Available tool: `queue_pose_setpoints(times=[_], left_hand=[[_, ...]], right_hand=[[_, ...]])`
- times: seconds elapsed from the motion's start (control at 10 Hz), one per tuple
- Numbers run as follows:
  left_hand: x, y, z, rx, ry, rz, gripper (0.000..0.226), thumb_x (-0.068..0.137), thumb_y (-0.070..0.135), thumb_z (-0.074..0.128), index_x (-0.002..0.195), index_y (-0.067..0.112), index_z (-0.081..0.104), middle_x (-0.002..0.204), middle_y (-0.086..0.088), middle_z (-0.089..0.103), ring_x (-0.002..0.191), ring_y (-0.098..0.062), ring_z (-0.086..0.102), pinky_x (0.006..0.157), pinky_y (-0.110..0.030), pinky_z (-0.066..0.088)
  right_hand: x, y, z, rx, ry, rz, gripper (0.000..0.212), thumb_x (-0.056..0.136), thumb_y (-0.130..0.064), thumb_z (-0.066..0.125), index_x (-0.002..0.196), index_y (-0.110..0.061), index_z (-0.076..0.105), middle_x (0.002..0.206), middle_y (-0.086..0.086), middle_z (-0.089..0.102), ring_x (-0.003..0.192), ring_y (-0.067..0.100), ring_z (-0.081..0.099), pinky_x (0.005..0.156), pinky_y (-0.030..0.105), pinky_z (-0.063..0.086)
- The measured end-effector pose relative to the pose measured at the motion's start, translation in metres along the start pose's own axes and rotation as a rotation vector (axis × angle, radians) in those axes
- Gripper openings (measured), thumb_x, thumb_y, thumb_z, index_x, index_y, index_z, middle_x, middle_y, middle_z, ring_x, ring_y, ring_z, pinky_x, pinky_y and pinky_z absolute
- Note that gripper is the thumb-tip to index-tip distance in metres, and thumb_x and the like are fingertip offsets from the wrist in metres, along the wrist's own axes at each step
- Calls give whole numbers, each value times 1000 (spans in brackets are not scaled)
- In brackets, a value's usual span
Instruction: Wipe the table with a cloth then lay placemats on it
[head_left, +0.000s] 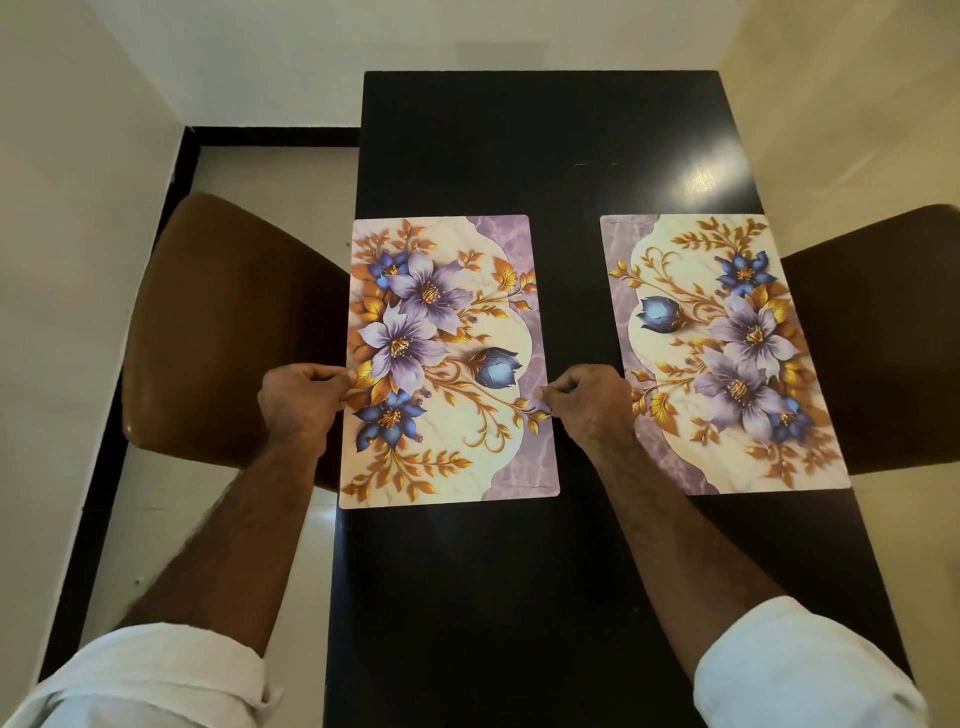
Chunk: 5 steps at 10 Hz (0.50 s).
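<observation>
Two floral placemats lie flat on the glossy black table (519, 156). The left placemat (457, 322) sits at the table's left edge, the right placemat (727, 395) at its right edge. My left hand (304, 397) pinches the left placemat's outer long edge with curled fingers. My right hand (587, 402) pinches the same mat's inner long edge, in the dark gap between the two mats. No cloth is in view.
A brown chair (223, 332) is tucked at the table's left side and another brown chair (883, 338) at its right. Cream walls close in on the left and right. Pale floor with a black border (93, 519) shows to the left.
</observation>
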<state>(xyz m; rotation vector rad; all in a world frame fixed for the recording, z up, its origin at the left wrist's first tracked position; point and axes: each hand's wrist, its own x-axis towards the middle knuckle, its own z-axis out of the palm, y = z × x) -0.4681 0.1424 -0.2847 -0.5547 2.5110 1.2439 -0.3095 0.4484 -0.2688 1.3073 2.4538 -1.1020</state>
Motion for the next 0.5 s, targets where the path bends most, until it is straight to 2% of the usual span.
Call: queue_pose_setpoints(times=[0.1,0.2,0.3,0.4,0.5], left_hand=[[0,1,1,-6,8,-10,24,88,26,93,105,13,85,96,-4,82,87,-22,82,82,-50,70],[-2,0,2,-11,10,-10,25,89,25,93,108,12,84,97,-5,82,88,-22,82,84,-49,70],[-7,1,2,-35,12,-16,25,90,27,92,109,13,85,99,-5,82,88,-22,82,84,-50,70],[-18,-1,-4,-121,28,-26,28,93,27,89,117,13,83,101,-3,82,89,-20,81,83,-46,70],[-50,-11,-17,-213,81,-33,22,103,23,78,123,13,79,102,-2,80,90,-20,79,82,-42,68]], right_hand=[[0,2,1,-6,9,-11,22,96,-34,86,99,-13,84,84,-2,72,75,15,66,66,20,50],[1,4,2,0,30,-29,23,96,-35,87,99,-12,85,88,1,76,76,16,68,76,27,58],[-1,1,0,11,1,-18,22,96,-35,87,99,-14,84,89,1,77,78,17,68,81,30,60],[-8,1,-6,56,-9,-25,22,98,-38,83,100,-17,81,92,-1,76,84,15,70,81,30,59],[-42,12,-17,80,-19,-26,17,104,-38,76,102,-21,73,95,-5,72,86,10,67,74,24,54]])
